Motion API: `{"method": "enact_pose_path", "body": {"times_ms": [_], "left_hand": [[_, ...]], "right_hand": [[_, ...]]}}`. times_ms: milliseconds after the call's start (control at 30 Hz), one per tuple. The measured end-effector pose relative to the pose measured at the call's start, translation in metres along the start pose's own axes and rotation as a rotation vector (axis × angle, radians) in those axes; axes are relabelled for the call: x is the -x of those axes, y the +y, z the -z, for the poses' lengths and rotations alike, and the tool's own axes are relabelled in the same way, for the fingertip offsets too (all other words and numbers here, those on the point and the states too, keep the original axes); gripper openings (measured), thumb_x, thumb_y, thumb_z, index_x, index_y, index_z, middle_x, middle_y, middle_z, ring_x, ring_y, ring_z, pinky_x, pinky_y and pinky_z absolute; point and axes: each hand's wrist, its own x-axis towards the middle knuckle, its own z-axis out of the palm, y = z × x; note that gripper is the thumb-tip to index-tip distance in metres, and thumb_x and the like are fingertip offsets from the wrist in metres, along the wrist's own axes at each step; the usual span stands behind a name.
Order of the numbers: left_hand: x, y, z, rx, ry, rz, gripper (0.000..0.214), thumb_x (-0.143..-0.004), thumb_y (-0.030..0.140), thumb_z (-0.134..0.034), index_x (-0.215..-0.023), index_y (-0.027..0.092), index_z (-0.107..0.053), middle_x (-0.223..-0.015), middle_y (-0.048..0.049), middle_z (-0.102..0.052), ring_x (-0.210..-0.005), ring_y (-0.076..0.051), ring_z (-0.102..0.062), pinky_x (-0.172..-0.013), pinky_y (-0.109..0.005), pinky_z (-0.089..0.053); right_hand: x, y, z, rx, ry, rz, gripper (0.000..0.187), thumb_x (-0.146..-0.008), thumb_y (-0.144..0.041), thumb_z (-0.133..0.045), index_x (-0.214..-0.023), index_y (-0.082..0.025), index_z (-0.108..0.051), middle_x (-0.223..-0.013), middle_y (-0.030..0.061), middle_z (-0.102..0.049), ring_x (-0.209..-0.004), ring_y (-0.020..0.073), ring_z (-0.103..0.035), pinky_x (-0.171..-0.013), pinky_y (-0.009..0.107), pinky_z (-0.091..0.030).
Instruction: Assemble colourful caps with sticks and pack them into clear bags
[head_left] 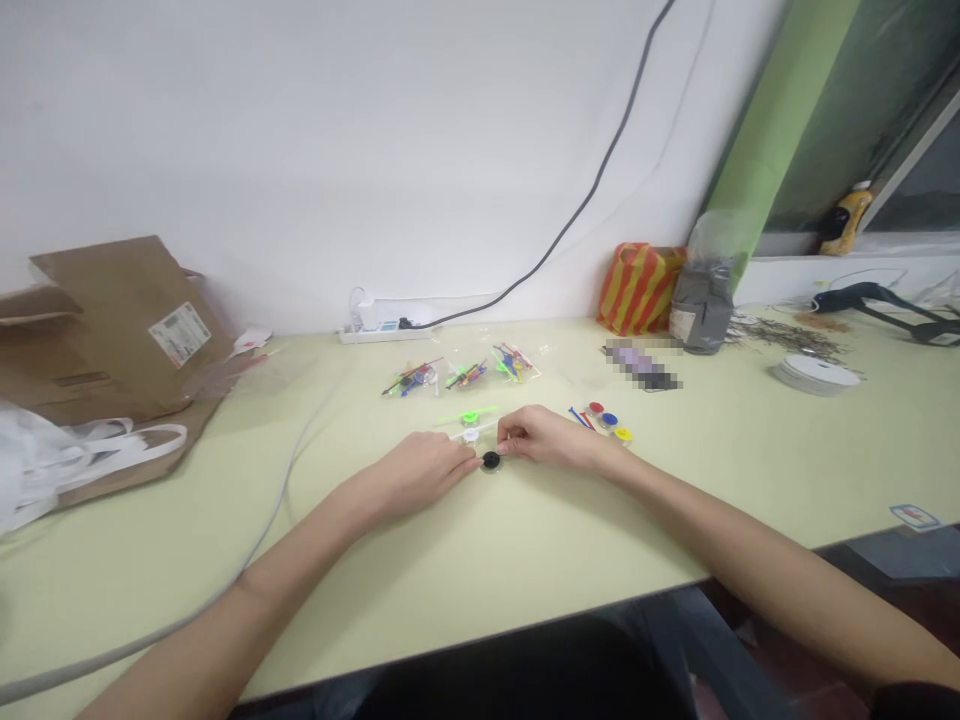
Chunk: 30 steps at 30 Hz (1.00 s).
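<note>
Between my hands a small black disc [491,460] on a clear round base rests on the table. My left hand [429,472] has its fingers pressed together, and their tips are at the disc's left edge. Close to its right edge, my right hand [551,437] is closed in a pinch; what lies between those fingertips is hidden. Just behind are a white disc [471,436] and a green disc [469,417], each with a thin bar of the same colour. To the right sit red [596,408], blue [610,420] and yellow [623,434] discs beside thin blue and red sticks [581,418].
Clear bags of coloured sticks and discs [466,374] lie farther back. A power strip [382,332] is against the wall. A cardboard box [127,340] and grey cable [281,495] are at left; a striped bag [637,288] and white spool [816,374] at right.
</note>
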Motion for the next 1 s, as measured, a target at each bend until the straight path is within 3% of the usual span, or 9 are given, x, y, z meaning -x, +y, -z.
{"method": "enact_pose_path", "body": {"times_ms": [167,467,633,833,1000], "left_hand": [[0.0,0.0,-0.001,0.005,0.011,0.006,0.039,-0.106,0.034,-0.032,-0.083,0.02,-0.061,-0.075,-0.0044,-0.066,-0.062,-0.019,-0.057,-0.058,-0.031,-0.029],[0.004,0.002,0.001,0.031,0.007,0.003,0.043,-0.105,0.036,-0.031,-0.074,0.02,-0.056,-0.066,-0.0031,-0.059,-0.057,-0.018,-0.052,-0.059,-0.032,-0.03],[0.003,0.002,0.005,0.049,0.069,0.034,0.043,-0.105,0.037,-0.031,-0.074,0.02,-0.056,-0.064,-0.0035,-0.059,-0.055,-0.018,-0.052,-0.057,-0.032,-0.028],[0.004,-0.001,0.009,0.008,0.065,0.062,0.044,-0.102,0.037,-0.036,-0.065,0.019,-0.052,-0.053,-0.0016,-0.052,-0.047,-0.015,-0.045,-0.054,-0.033,-0.022],[0.004,-0.003,0.01,-0.049,0.082,0.078,0.04,-0.101,0.045,-0.043,-0.072,0.02,-0.056,-0.06,-0.0023,-0.058,-0.051,-0.017,-0.052,-0.053,-0.031,-0.021]], "right_hand": [[0.002,0.0,0.0,-0.021,-0.007,0.013,0.02,-0.093,-0.033,-0.06,-0.083,-0.016,-0.062,-0.061,-0.0036,-0.051,-0.057,0.011,-0.043,-0.056,0.024,-0.031],[0.006,-0.011,-0.002,0.089,0.154,0.181,0.02,-0.097,-0.028,-0.056,-0.081,-0.017,-0.062,-0.073,-0.0002,-0.059,-0.064,0.0118,-0.048,-0.061,0.024,-0.032],[0.007,-0.011,0.004,0.018,0.143,0.196,0.015,-0.096,-0.031,-0.057,-0.089,-0.018,-0.062,-0.081,0.0012,-0.062,-0.07,0.0138,-0.052,-0.065,0.024,-0.037],[0.006,-0.011,-0.003,0.219,0.144,0.166,0.01,-0.096,-0.021,-0.056,-0.092,-0.02,-0.065,-0.088,0.0024,-0.068,-0.076,0.0145,-0.056,-0.068,0.025,-0.034],[0.003,-0.01,-0.013,0.273,0.117,0.175,0.019,-0.1,-0.028,-0.053,-0.092,-0.018,-0.067,-0.089,0.0054,-0.069,-0.079,0.016,-0.057,-0.068,0.025,-0.033]]}}
